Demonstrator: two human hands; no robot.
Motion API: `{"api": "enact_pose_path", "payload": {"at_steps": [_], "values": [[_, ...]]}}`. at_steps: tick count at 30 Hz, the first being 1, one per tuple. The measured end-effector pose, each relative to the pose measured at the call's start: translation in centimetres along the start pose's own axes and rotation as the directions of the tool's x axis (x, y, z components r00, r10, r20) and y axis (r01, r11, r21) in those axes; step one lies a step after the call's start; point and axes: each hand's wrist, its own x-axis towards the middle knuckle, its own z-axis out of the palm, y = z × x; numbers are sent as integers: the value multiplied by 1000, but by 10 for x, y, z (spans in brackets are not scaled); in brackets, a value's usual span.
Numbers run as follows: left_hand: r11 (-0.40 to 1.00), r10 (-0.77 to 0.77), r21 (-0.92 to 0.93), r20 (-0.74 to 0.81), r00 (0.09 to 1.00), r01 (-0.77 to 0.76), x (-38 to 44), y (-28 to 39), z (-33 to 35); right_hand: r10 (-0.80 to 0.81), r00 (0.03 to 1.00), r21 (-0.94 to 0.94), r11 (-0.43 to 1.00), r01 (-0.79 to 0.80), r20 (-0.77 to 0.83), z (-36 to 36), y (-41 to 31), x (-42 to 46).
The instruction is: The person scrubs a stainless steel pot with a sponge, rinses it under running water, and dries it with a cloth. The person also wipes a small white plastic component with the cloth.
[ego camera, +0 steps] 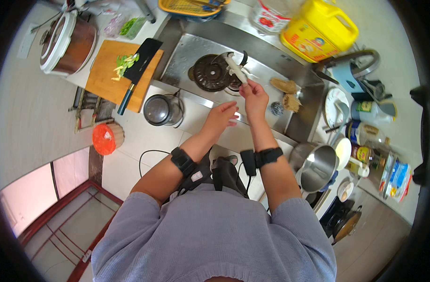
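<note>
My right hand (256, 97) grips one end of a pale elongated object (237, 69) with short side projections, held above the stainless steel sink (181, 53); what it is I cannot tell. Left of it, my left hand (220, 118) is over the sink's front edge, fingers apart and nothing visible in it. Below the pale object, a dark round drain fitting (211, 72) sits in the basin. To the right lie two brown loofah-like pieces (283, 85) and a steel wool scrubber (277, 108).
On the left, a cleaver (143, 61) and sliced vegetables (125, 65) lie on a wooden cutting board (105, 67). A yellow jug (315, 33) stands behind the sink. Bottles (366, 132) and a steel pot (317, 167) crowd the right counter. A red-lined bin (105, 139) stands on the floor.
</note>
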Motion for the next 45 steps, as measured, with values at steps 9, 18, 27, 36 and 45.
{"api": "enact_pose_path", "payload": {"at_steps": [9, 18, 27, 36, 45], "values": [[979, 68, -199, 136, 988, -40, 2, -16, 100, -481, 873, -304, 846, 438, -78, -88, -57, -113], [989, 41, 132, 241, 970, -74, -25, -18, 118, -406, 800, -226, 913, 339, -442, -306, -109, -204], [877, 199, 426, 97, 975, -221, -62, -22, 133, -24, 448, -211, 903, -374, -894, -522, 69, -192], [898, 191, 388, 76, 979, -206, -90, -34, 134, -123, 415, -352, 766, -538, -901, -523, 68, -195], [986, -109, 153, 274, 956, 69, -55, -23, 119, 57, 621, 86, 996, 17, -782, -500, -81, -281]]}}
